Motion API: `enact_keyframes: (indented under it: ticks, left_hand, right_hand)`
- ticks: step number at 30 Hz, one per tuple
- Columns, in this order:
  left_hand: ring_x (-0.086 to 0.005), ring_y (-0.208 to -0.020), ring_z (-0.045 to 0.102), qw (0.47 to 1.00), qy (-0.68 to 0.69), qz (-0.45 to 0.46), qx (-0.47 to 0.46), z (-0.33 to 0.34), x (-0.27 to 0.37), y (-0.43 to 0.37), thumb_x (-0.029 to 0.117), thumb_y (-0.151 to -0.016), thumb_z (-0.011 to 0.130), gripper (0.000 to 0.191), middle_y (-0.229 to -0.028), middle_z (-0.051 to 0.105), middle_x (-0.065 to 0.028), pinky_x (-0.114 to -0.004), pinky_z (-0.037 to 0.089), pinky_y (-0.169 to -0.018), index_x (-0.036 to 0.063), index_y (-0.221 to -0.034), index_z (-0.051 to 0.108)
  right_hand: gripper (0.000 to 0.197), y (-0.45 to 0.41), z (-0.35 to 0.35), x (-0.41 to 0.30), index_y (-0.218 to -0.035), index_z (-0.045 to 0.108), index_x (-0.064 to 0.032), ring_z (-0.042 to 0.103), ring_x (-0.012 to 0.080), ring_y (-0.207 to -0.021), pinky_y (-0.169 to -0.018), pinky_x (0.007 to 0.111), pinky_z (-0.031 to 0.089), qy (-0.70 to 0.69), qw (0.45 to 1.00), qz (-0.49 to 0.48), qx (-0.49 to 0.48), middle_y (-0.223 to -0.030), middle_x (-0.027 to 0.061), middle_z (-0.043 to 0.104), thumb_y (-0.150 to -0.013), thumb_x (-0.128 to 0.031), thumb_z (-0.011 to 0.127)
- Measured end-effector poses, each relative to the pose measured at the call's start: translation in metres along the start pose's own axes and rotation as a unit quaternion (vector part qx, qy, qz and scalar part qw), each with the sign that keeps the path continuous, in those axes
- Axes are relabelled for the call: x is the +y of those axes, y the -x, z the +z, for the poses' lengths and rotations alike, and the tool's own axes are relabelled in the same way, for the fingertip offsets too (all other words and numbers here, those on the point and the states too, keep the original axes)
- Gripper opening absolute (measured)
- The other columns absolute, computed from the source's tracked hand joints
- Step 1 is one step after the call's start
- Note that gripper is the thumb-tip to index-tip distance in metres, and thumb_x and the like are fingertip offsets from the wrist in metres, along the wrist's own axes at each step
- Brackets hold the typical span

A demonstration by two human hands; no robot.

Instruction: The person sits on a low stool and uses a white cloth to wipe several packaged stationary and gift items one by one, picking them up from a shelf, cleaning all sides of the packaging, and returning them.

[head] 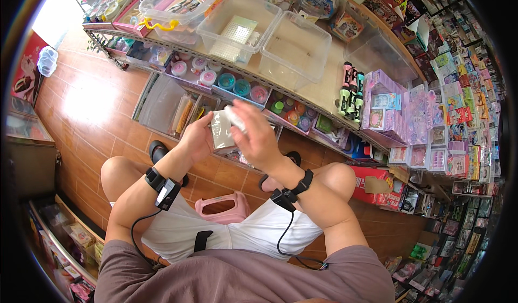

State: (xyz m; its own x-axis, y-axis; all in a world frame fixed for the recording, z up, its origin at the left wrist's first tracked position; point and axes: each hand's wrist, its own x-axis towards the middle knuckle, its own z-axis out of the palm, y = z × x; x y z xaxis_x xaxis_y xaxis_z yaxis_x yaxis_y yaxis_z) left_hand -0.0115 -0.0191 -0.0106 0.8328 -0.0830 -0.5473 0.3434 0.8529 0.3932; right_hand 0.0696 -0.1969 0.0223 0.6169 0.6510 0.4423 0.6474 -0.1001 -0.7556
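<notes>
Between my knees, my left hand (197, 138) grips a small flat packet (221, 131) by its left edge. The packet has a glossy, clear plastic surface that reflects the light. My right hand (259, 135) is slightly blurred and holds a crumpled white wipe or tissue (235, 118) against or just above the packet's upper right side. Which of the two I cannot tell. What the packet contains is unclear. Below both hands, open bins on the bottom shelf hold clear plastic cases (164, 105) and small packaged goods.
A metal-edged shelf (283, 72) runs across in front, bearing a clear tub (295, 46), another tub with white sheets (238, 36), small flashlights (351, 92) and a purple display box (382, 105). A pink plastic stool (238, 206) stands between my legs. Packaged goods line the right wall.
</notes>
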Motion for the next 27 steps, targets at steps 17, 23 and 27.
enact_keyframes:
  ticks: [17,23,27]
  left_hand:
    - [-0.0255,-0.118,0.065,0.998,-0.052,-0.025,-0.032,0.001,-0.003,0.003,0.049,-0.111,0.024,0.052,-0.131,0.063,-0.0078,-0.052,0.058,-0.094,0.0145,-0.141,0.048]
    - [-0.026,-0.118,0.065,0.992,-0.111,-0.047,-0.04,0.005,-0.003,0.007,0.047,-0.111,0.025,0.05,-0.132,0.061,-0.0074,-0.052,0.057,-0.095,0.0151,-0.143,0.045]
    - [-0.027,-0.118,0.065,0.989,-0.137,-0.05,-0.033,0.006,-0.003,0.009,0.046,-0.111,0.026,0.048,-0.131,0.061,-0.0088,-0.052,0.057,-0.095,0.0155,-0.142,0.046]
  right_hand:
    - [0.021,0.006,0.021,0.01,-0.103,0.07,0.0037,0.059,0.0375,-0.126,-0.106,0.044,0.05,0.106,0.986,-0.101,-0.083,-0.127,0.022,0.065,-0.082,0.002,0.065]
    - [0.018,0.005,0.017,0.018,-0.1,0.068,0.0023,0.061,0.0357,-0.123,-0.098,0.042,0.054,0.127,0.988,-0.071,-0.056,-0.126,0.0206,0.065,-0.082,0.001,0.062]
    - [0.015,0.001,0.014,0.008,-0.099,0.067,0.0001,0.064,0.0357,-0.113,-0.092,0.042,0.055,0.108,0.992,-0.05,-0.03,-0.124,0.0192,0.067,-0.085,-0.002,0.067]
